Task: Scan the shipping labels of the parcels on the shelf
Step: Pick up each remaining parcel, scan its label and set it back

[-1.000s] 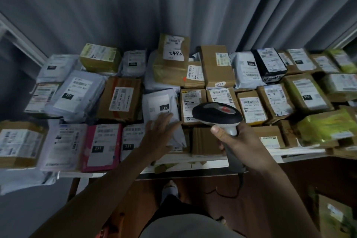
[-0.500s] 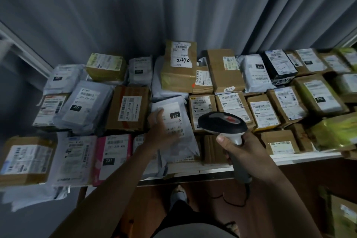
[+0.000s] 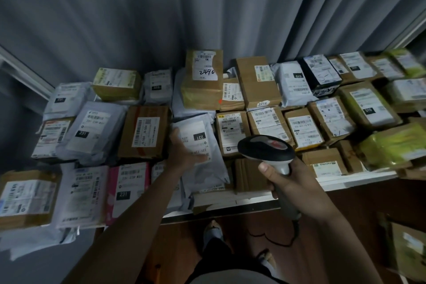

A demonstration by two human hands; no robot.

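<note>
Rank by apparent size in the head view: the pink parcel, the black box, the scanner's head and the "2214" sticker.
1. pink parcel
2. scanner's head, though it is nearer the camera, so its lead over the next is unsure
3. black box
4. "2214" sticker

Left hand (image 3: 184,152) covers lower left of grey mailer (image 3: 200,152) label. Scanner (image 3: 265,148) head hides box edge behind; window side unseen. Far-right parcels (image 3: 405,90) blurred, cut by edge. Label print mostly too small to read.
</note>
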